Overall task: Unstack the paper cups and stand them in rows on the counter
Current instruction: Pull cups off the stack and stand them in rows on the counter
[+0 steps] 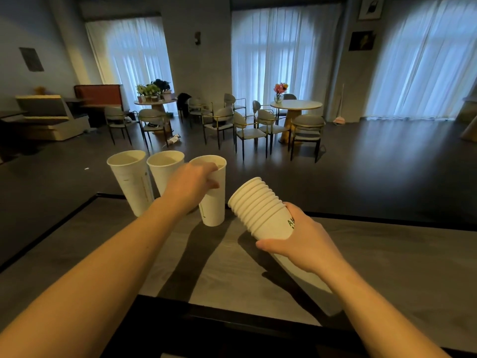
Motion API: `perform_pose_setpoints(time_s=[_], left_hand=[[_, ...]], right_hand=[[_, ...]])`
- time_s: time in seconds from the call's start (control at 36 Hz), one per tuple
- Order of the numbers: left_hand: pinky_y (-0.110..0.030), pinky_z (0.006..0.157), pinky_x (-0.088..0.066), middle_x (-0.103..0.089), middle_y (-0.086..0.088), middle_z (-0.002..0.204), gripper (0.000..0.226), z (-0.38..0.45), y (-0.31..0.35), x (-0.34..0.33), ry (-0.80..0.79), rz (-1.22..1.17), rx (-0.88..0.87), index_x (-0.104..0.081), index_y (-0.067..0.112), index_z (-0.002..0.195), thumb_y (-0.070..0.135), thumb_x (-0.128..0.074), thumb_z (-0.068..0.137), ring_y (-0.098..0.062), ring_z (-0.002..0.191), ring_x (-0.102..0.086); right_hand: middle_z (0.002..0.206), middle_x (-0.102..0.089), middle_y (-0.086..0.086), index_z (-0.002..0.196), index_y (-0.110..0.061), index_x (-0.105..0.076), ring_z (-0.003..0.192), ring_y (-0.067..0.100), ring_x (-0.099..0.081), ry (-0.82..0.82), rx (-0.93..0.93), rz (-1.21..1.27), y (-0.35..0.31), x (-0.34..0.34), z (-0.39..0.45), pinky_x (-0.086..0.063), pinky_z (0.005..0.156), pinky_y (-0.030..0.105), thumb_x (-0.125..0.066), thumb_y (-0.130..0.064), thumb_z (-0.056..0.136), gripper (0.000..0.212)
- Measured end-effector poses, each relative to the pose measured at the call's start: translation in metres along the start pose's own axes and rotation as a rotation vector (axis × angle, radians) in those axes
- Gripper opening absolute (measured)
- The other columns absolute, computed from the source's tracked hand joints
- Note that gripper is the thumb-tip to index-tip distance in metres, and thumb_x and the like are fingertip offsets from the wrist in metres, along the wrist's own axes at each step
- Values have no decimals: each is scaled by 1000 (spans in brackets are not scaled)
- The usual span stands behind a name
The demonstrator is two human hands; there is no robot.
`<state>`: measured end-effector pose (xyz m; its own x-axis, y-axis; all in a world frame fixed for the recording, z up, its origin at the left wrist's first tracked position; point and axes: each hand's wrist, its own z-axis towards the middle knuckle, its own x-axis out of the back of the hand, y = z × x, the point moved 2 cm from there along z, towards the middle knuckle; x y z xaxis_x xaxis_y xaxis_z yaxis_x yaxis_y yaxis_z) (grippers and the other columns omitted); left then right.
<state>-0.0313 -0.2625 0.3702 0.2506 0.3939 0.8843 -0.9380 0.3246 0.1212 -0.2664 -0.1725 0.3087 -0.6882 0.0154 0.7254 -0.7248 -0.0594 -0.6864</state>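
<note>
In the middle of the frame I see my left hand gripping the third cup near its rim; this cup stands on the table right of two other standing cups. My right hand holds the tilted stack of cups, just right of centre.

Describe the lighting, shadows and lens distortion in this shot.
Head view: the room is dim, lit by bright curtained windows behind; both forearms and the stack of cups cast dark shadows toward the camera across the counter; the wide angle bows the walls and leans the standing cups outward.
</note>
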Motion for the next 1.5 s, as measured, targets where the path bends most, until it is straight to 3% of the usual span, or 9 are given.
perform_pose_setpoints(time_s=[0.19, 0.31, 0.39, 0.47, 0.61, 0.83, 1.14, 1.25, 1.5], left_hand=[[-42, 72, -54, -67, -15, 115, 40, 11, -8, -4, -1, 114, -32, -57, 18, 126, 27, -67, 89, -33, 98, -64], [-44, 87, -52, -59, -12, 132, 65, 14, -10, -1, -65, 110, -48, -41, 21, 143, 30, -71, 86, -32, 116, -57], [-45, 102, -44, -53, -9, 140, 78, 9, 4, 17, 137, -59, -44, -30, 18, 149, 34, -72, 85, -29, 129, -47], [-34, 101, -45, -57, 0, 132, 49, -4, 33, 35, 302, -405, -2, -41, 20, 140, 35, -56, 96, -13, 121, -52], [-42, 104, -46, -68, 7, 115, 38, -23, 61, 42, -381, -857, 64, -64, 28, 120, 45, -35, 103, -11, 111, -62], [-48, 102, -47, -72, -2, 107, 21, -29, 67, 46, -507, -823, 113, -73, 19, 107, 27, -66, 89, -20, 106, -65], [-26, 72, -47, -64, 1, 102, 27, 4, 69, 73, 183, -521, 141, -65, 16, 113, 30, -66, 90, -15, 92, -59], [-43, 74, -54, -64, -7, 96, 16, 8, 88, 34, -13, -236, 25, -61, 11, 98, 25, -64, 91, -27, 89, -61], [-44, 81, -55, -64, -16, 123, 39, 22, 91, -16, -99, 107, -115, -53, 16, 131, 25, -59, 94, -34, 107, -62]], right_hand=[[127, -54, -14, 146, -38, -34, 113, 10, -52, 21, 3, 32, 5, 3, 2, -53, 92, 42, -82, -59, 62, 99], [126, -54, -14, 145, -38, -35, 112, 10, -53, 28, 5, 35, 4, 6, -1, -53, 92, 42, -82, -59, 63, 97], [127, -53, -14, 147, -38, -33, 113, 10, -52, 37, 10, 53, 2, 9, -5, -53, 92, 43, -82, -58, 64, 98], [130, -53, -13, 149, -38, -31, 116, 12, -51, 41, 18, 73, -1, 11, -8, -52, 94, 44, -82, -59, 64, 102], [131, -54, -14, 149, -38, -32, 116, 11, -52, 52, 47, 75, -6, 16, -16, -51, 93, 42, -80, -64, 62, 103], [136, -52, -13, 151, -38, -28, 119, 12, -51, 29, 64, 23, -1, 19, -30, -52, 95, 44, -81, -64, 61, 107], [123, -55, -10, 143, -39, -32, 107, 15, -56, 42, -65, -97, 27, 37, -30, -56, 85, 47, -67, -79, 48, 109], [122, -56, -10, 141, -39, -34, 106, 15, -57, 39, -76, -76, 35, 37, -31, -57, 84, 46, -66, -79, 46, 108], [127, -55, -11, 144, -38, -33, 110, 12, -53, 47, -64, -56, 37, 36, -25, -53, 88, 41, -80, -64, 63, 97]])
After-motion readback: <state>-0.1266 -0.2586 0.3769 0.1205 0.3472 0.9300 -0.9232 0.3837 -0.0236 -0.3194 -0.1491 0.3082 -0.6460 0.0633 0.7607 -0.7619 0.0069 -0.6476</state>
